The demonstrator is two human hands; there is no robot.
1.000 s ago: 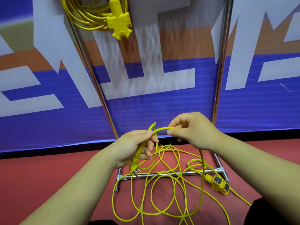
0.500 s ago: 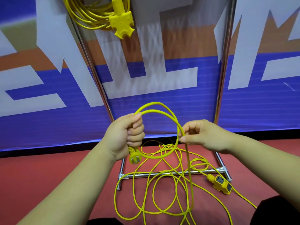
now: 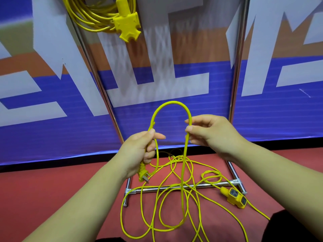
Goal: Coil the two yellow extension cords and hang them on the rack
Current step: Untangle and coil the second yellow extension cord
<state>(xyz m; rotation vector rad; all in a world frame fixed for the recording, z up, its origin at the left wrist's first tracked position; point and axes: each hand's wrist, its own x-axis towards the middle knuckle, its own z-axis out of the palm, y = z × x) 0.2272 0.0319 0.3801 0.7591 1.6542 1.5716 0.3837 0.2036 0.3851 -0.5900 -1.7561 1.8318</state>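
Now the loose, thin yellow extension cord [image 3: 172, 102] stood as a tall arch between the two hands. A second before it had been only a short bend held low, with the hands nearly touching, and they had since risen and drawn apart. I judge this to be the first turn of the coil being measured out (most of the cord lay sprawled in tangled loops on the red floor [image 3: 43, 198]).

The left hand [image 3: 139, 151] had its fingers curled round the cord just above the yellow pronged plug [image 3: 143, 175], which hung below the fist. The right hand [image 3: 209, 133] pinched the arch's other leg between thumb and forefinger.

The cord's yellow socket block [image 3: 235, 198] lay on the floor just beside the right end of the chrome tube rack [image 3: 174, 187], whose base bar several loops crossed.

No container was in view. The rack carried the other yellow cord [image 3: 90, 16], already coiled, high at top left, with its three-way socket head [image 3: 126, 25] dangling.
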